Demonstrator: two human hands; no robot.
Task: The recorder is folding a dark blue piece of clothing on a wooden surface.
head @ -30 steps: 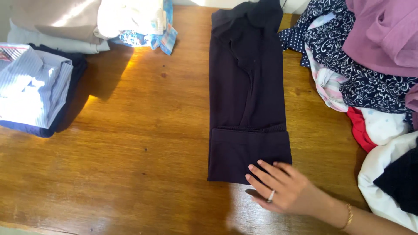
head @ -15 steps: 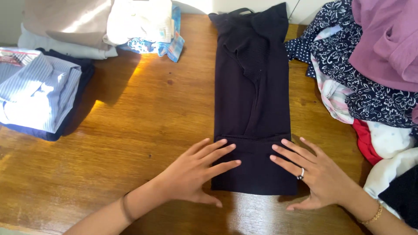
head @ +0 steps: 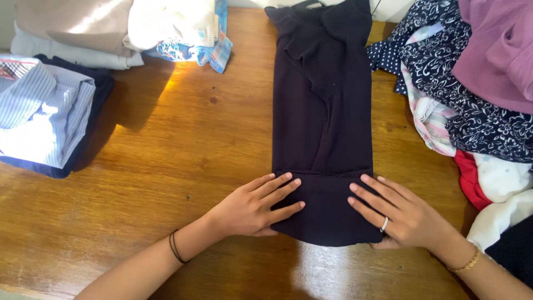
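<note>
A dark navy garment [head: 322, 105] lies folded into a long strip down the middle of the wooden table [head: 183, 144], its near end turned up into a short flap. My left hand [head: 258, 205] grips the left edge of that flap, fingers on top and thumb tucked under. On the right edge my right hand [head: 402, 214], wearing a ring, holds the flap the same way.
A striped light-blue shirt [head: 41, 108] lies folded on a dark garment at the left. Folded beige, white and blue clothes [head: 116, 28] sit at the back left. A loose heap of floral, pink, red and white clothes [head: 472, 100] fills the right side.
My left hand came into view and settled on the flap. My right hand moved from the table edge onto the flap. Both thumbs slipped beneath its near edge, which is now slightly lifted.
</note>
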